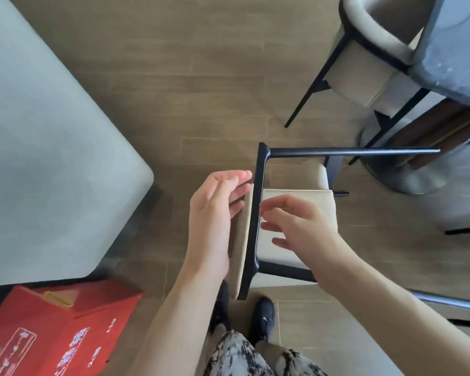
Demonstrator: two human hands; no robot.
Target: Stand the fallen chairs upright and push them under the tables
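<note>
A fallen chair (296, 202) with a black frame and cream cushion lies on its side on the wood floor in front of my feet, its legs pointing right. My left hand (215, 213) is flat and open against the cream padding left of the black frame bar. My right hand (296, 226) hovers over the cushion right of that bar, fingers spread and curled, gripping nothing. A grey table (46, 137) fills the left side. A second chair (369, 63) stands upright at the top right, tucked against a dark table (456, 50).
A red cardboard box (55, 332) sits on the floor at the lower left beside the grey table. The dark table's round metal pedestal base (407, 172) stands right of the fallen chair's legs. My black shoes (263, 318) are just behind the chair.
</note>
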